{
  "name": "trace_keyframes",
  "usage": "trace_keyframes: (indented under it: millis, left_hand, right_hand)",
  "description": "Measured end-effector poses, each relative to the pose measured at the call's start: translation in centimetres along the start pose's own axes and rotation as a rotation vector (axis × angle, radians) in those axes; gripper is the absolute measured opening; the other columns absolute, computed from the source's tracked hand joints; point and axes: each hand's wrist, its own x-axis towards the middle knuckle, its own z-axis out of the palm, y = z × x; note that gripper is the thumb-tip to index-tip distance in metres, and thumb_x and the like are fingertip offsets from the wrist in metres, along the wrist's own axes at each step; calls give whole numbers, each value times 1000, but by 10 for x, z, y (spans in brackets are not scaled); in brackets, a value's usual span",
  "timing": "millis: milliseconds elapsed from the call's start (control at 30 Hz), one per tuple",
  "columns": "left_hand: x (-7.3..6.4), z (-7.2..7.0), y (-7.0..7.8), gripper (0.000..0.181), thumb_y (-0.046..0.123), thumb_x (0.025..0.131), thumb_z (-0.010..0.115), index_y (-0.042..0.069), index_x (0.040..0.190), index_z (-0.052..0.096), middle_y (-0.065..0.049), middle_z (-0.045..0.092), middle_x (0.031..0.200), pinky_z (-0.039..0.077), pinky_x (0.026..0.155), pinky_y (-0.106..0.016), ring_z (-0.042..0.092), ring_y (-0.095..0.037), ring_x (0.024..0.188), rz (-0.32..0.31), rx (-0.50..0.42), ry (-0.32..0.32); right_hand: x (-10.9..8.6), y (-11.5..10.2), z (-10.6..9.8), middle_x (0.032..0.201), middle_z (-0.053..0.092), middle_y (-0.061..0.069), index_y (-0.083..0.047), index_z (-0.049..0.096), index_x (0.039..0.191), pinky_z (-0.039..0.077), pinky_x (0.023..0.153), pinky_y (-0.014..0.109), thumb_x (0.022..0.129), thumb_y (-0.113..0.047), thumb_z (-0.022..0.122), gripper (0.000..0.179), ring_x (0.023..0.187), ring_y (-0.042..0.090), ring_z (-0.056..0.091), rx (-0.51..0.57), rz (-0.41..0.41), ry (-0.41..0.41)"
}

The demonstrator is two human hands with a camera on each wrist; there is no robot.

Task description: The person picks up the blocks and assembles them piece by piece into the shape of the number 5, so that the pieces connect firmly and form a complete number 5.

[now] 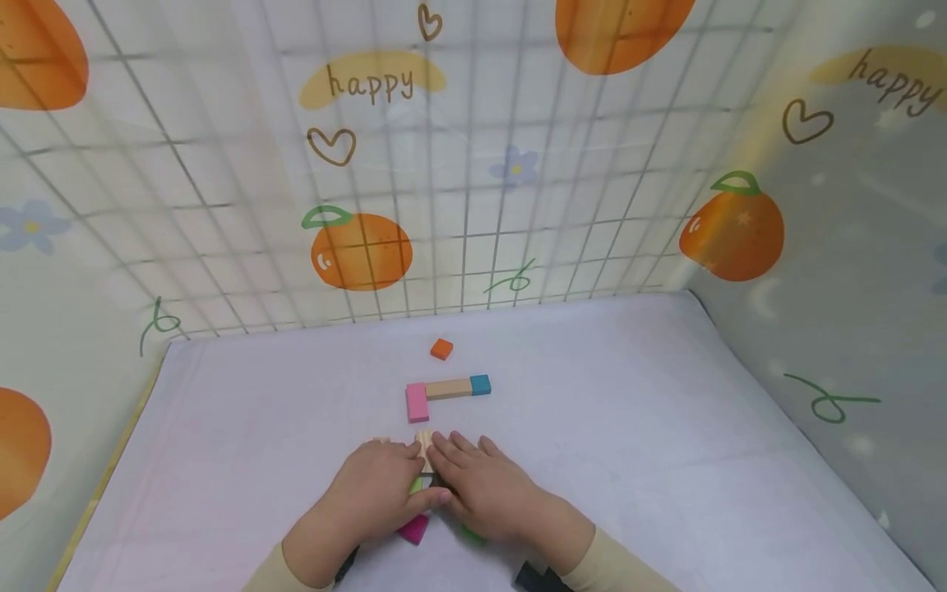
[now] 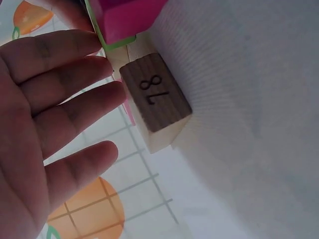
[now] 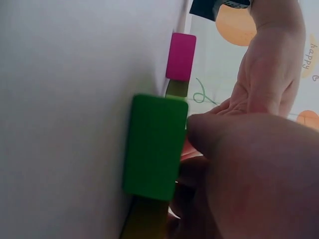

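Note:
My left hand (image 1: 377,489) lies over a cluster of blocks near the table's front, its fingers fairly straight. In the left wrist view, its fingertips are close beside a brown-faced wooden block (image 2: 155,92) with a carved number and a magenta block (image 2: 128,19). My right hand (image 1: 491,489) is stretched over the same cluster, fingers extended beside a pale wooden block (image 1: 425,442). Its thumb is at the edge of a green block (image 3: 155,147) in the right wrist view. The hands nearly meet and hide much of the cluster.
Beyond the hands, a pink block (image 1: 418,403), a plain wooden block (image 1: 448,389) and a blue block (image 1: 481,385) join in an angled row. An orange block (image 1: 441,349) lies farther back. A patterned curtain over a wire grid rises behind the white tabletop (image 1: 629,427).

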Motion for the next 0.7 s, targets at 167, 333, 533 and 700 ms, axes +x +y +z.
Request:
trace_keyframes:
  millis: [167,333,533,700]
  left_hand:
    - [0,0,1,84,77,84,30,12,125,63,-6,62,128,45,98,-48,59,-25,116,-35,2,-2]
    - [0,0,0,85,77,84,31,10,128,60,-6,59,132,44,99,-49,56,-26,121,-63,1,-21]
    - [1,1,-1,85,77,84,32,10,129,60,-6,59,132,45,99,-48,56,-26,121,-56,3,-17]
    - [2,3,-2,86,77,84,32,9,130,58,-8,56,135,44,99,-49,56,-27,121,-57,-7,-23]
  right_hand:
    - [1,0,-1,157,21,-6,-24,24,151,25,111,57,98,-53,30,60,145,21,20,-4,-7,-6]
    - [3,0,-1,156,24,-7,-24,26,150,25,111,57,99,-48,36,57,145,20,22,-4,-22,2]
    - [3,1,0,156,25,-6,-23,28,149,26,111,57,99,-46,36,56,144,20,23,-10,-21,8]
    - [4,1,1,156,25,-6,-23,27,150,26,111,57,99,-48,35,57,144,21,23,0,-20,3]
